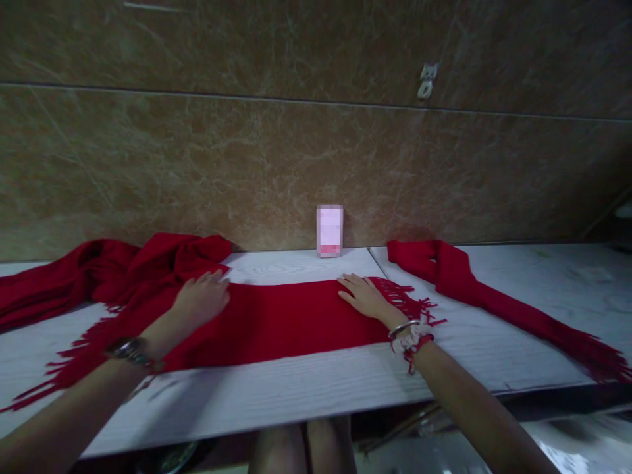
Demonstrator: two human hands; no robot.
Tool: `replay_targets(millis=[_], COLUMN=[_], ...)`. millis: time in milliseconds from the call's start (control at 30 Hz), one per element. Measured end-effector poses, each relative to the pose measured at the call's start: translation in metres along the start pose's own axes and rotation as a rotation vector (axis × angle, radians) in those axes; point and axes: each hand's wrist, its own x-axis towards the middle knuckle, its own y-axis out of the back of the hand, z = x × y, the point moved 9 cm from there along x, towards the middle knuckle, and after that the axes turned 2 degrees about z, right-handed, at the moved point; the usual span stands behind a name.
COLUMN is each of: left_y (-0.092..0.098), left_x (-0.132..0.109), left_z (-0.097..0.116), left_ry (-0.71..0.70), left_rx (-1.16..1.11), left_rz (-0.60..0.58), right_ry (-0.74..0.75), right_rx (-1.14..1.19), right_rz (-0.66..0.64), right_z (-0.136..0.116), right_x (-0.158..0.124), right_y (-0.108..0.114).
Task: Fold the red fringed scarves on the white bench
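left hand (203, 297) and right hand (366, 299), both mine, rest on the scarf (286, 319), laid flat on the table (257, 395): right spread, left's grip unclear. i judge it soft, light and limp, best held just inside the fringe (395, 293).

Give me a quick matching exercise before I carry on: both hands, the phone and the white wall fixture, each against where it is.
Things
1. Left hand
2. Right hand
3. Phone
4. White wall fixture

Places
A. Upright at the foot of the brown wall
B. On the red cloth, close to the fringe at its right end
C. High up, above the seam between wall panels
D. On the red cloth, next to the bunched red pile

Right pairs: 1-D, 2-B, 3-A, 4-C
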Motion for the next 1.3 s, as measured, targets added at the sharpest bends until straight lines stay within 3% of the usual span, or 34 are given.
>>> replay_targets(millis=[133, 200, 267, 400, 567, 667, 800, 1000, 1200, 1300], left_y=[-0.004, -0.013, -0.025, -0.038, -0.037, -0.037, -0.037, -0.037, -0.038, -0.038], left_x=[0.042, 0.05, 0.051, 0.048, 0.048, 0.049, 0.048, 0.047, 0.048, 0.049], left_z=[0.102, 0.132, 0.147, 0.149, 0.147, 0.147, 0.148, 0.148, 0.147, 0.148], left_ry=[-0.007, 0.007, 0.016, 0.009, 0.009, 0.01, -0.001, -0.002, -0.008, -0.018], left_rx=[-0.096, -0.179, -0.224, -0.225, -0.226, -0.235, -0.247, -0.246, -0.231, -0.237], left_rz=[-0.138, -0.18, -0.219, -0.23, -0.243, -0.241, -0.226, -0.219, -0.194, -0.18], right_ry=[-0.087, -0.145, -0.184, -0.246, -0.367, -0.371, -0.344, -0.503, -0.336, -0.369], right_rx=[0.007, 0.006, 0.001, -0.076, -0.185, -0.17, -0.161, -0.215, -0.137, -0.138], right_rz=[-0.005, -0.028, -0.041, -0.002, 0.183, 0.246, 0.142, 0.2, 0.167, 0.151], right_z=[0.01, 0.021, 0.034, 0.07, 0.106, 0.1, 0.089, 0.11, 0.084, 0.086], right_x=[-0.004, -0.007, -0.01, -0.013, -0.022, -0.025, -0.025, -0.036, -0.02, -0.021], right_y=[0.003, 0.002, 0.001, 0.007, 0.041, 0.053, 0.037, 0.044, 0.04, 0.034])
